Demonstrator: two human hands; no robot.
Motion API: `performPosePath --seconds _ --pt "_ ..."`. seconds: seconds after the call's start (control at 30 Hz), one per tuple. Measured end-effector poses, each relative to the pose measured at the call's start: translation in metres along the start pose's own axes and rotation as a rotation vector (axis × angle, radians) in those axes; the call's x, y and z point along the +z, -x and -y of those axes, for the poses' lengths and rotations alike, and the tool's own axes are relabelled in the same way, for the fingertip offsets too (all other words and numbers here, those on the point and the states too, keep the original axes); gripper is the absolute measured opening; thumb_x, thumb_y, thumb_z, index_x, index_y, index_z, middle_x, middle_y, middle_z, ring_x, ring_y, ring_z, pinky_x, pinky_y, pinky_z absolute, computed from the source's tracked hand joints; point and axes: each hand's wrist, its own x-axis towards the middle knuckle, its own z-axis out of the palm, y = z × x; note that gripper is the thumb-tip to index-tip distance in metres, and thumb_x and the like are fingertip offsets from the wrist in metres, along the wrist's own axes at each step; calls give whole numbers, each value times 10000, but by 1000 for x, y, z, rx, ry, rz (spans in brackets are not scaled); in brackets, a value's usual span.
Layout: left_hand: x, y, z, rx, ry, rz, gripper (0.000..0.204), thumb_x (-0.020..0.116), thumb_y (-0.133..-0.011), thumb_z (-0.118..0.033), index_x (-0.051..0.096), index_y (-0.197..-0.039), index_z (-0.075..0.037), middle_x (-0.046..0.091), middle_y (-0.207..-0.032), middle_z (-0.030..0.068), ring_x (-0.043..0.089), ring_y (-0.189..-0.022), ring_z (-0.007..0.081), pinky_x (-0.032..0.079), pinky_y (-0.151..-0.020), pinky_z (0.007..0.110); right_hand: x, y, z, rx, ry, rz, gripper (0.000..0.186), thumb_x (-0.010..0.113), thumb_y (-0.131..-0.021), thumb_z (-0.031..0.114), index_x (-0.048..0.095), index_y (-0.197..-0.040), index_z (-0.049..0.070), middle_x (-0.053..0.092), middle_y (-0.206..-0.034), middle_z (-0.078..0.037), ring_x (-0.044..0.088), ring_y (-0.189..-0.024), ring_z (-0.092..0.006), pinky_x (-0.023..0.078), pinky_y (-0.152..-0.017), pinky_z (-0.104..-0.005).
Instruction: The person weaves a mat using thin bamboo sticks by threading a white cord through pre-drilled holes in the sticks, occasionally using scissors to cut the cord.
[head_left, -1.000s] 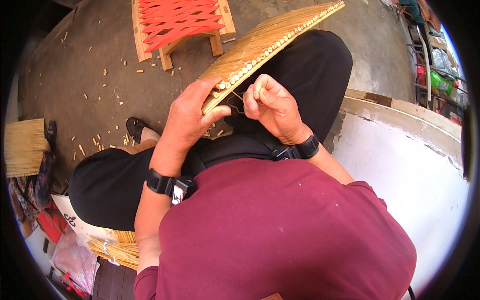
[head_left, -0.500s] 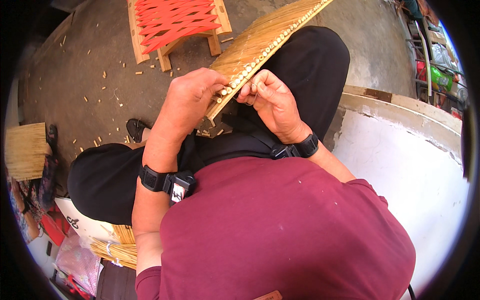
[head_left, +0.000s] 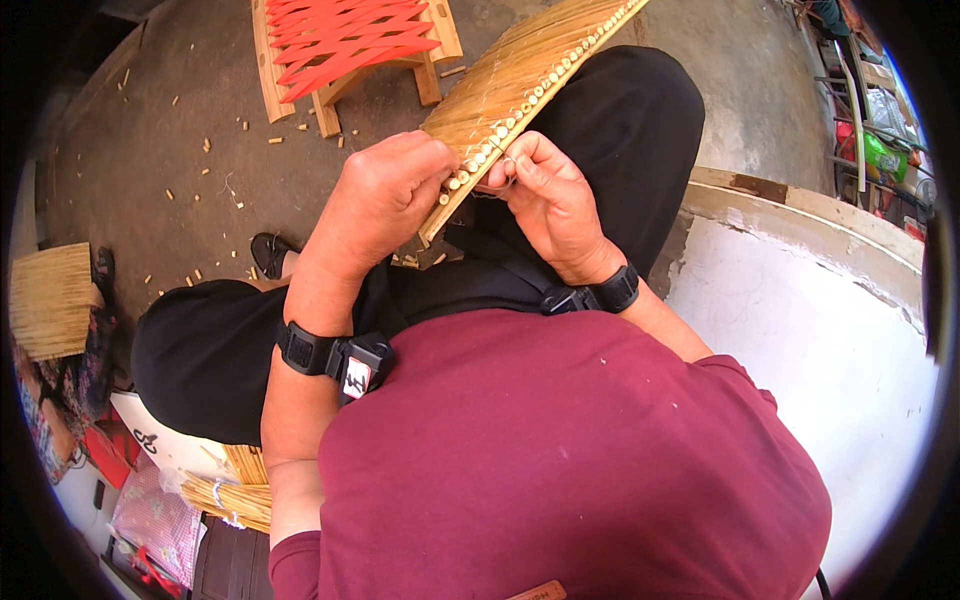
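A straw-coloured mat of reed-like rods (head_left: 500, 80) slants across my lap, a row of pale round ends along its lower edge. My left hand (head_left: 390, 190) is closed on the near end of that edge, fingers curled over the rods. Just right of it, my right hand (head_left: 545, 200) pinches a thin strand of wire or cord against the same edge; part of its fingertips is hidden by the mat.
A wooden frame with red lattice (head_left: 350, 40) stands ahead. Small cut pieces litter the floor (head_left: 160, 220). Another person (head_left: 70, 390) holding a straw mat (head_left: 50, 300) is at left, near rod bundles (head_left: 225, 500). A low white wall (head_left: 790, 330) borders my right.
My left hand has shifted from spanning the edge to curling over it. My right fingers have come up against the rod ends. The mat has shifted slightly left and up in view.
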Motion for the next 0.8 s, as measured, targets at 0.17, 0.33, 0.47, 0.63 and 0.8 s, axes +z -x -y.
performPosePath --seconds 0.17,0.33,0.47,0.63,0.8 --pt "5 4 4 -33 42 -44 94 602 -793 64 617 -852 -8 632 -789 103 642 -723 209 503 -656 294 0 -1 1 -9 -39 8 110 516 -968 171 528 -915 76 623 -928 -51 606 -935 -169 468 -933 -363" --pt "13 12 11 -469 482 -203 104 521 -904 39 619 -900 4 665 -853 57 653 -765 117 537 -698 254 2 -2 3 0 -39 1 110 506 -970 164 540 -943 63 625 -934 -54 607 -935 -166 480 -924 -363" --pt "17 11 9 -457 829 -300 98 487 -938 -18 583 -957 -22 683 -940 110 653 -834 144 520 -738 263 11 4 15 41 146 -75 110 549 -953 159 574 -917 58 632 -977 -47 605 -940 -158 483 -892 -343" --pt "11 11 0 -511 1044 -411 68 536 -914 -102 576 -933 -50 682 -921 100 584 -799 121 422 -673 235 19 27 86 -546 1296 66 76 638 -798 15 648 -872 30 654 -1052 -129 598 -1060 -240 475 -834 -312" --pt "6 17 12 -495 1191 -456 95 558 -912 -138 555 -986 -79 618 -888 66 564 -842 159 428 -689 275 -61 34 134 -937 988 -521 232 539 -892 -5 606 -1112 26 603 -1189 -94 551 -1060 -157 436 -883 -280"
